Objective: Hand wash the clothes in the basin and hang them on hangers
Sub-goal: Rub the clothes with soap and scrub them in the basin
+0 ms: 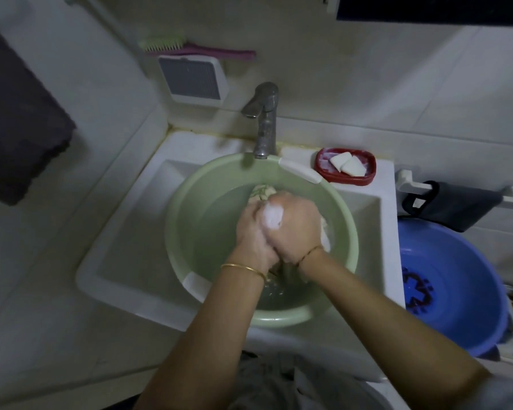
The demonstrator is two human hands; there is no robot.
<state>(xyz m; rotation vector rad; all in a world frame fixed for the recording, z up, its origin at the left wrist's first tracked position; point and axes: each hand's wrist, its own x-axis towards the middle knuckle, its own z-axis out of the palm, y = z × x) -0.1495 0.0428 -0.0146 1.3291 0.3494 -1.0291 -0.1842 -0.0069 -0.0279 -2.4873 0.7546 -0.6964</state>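
While suds cover the knuckles, the left hand [253, 232] and right hand [295, 229] both clench a wet patterned garment [262, 192] over the green basin [187, 208], pressed together.

Dim light. White tiled walls [367, 93]. White sink [122, 247] under steel tap [264, 119]. Vent [194, 78] on wall, dark towel [18, 119] hung left.
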